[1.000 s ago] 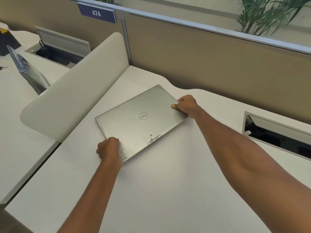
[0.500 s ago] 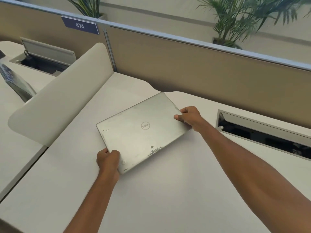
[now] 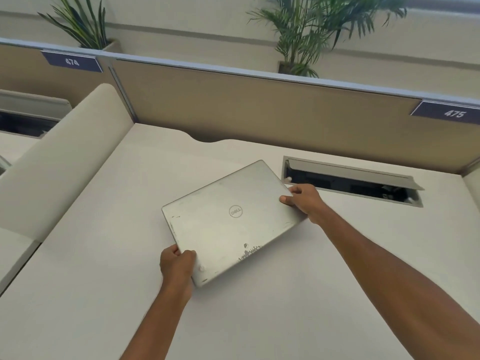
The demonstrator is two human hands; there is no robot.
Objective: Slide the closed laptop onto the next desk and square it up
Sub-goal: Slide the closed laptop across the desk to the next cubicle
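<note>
Silver and scuffed, the closed laptop [image 3: 228, 219] was seen to have been carried across the tabletop [image 3: 104, 294] over the last second, from close beside the curved divider [image 3: 59, 162] at nine o'clock to a place well clear of it, its far right corner now just beside the open cable tray [image 3: 350, 181] at two o'clock; it lay flat, lid up, and was still skewed, its long edges running toward one o'clock rather than parallel with the back panel [image 3: 259, 110]. The left hand [image 3: 178, 266] was closed on the near left corner, fingers curled under the edge and thumb laid on the lid; the right hand [image 3: 301, 200] was closed on the right edge near the far corner, thumb on top; whether its fingers reached beneath could not be told. The slide onto the next desk was judged largely done, since the sign reading 475 [image 3: 453, 113] hung over this bay and the sign reading 474 [image 3: 71, 62] was left at eleven o'clock; the squaring-up was judged yet to be made, by a turn clockwise. The tabletop was pale, smooth and otherwise bare, so little friction was to be expected; potted palms [image 3: 311, 29] were seen behind the panel at twelve o'clock, against a plain light wall.
</note>
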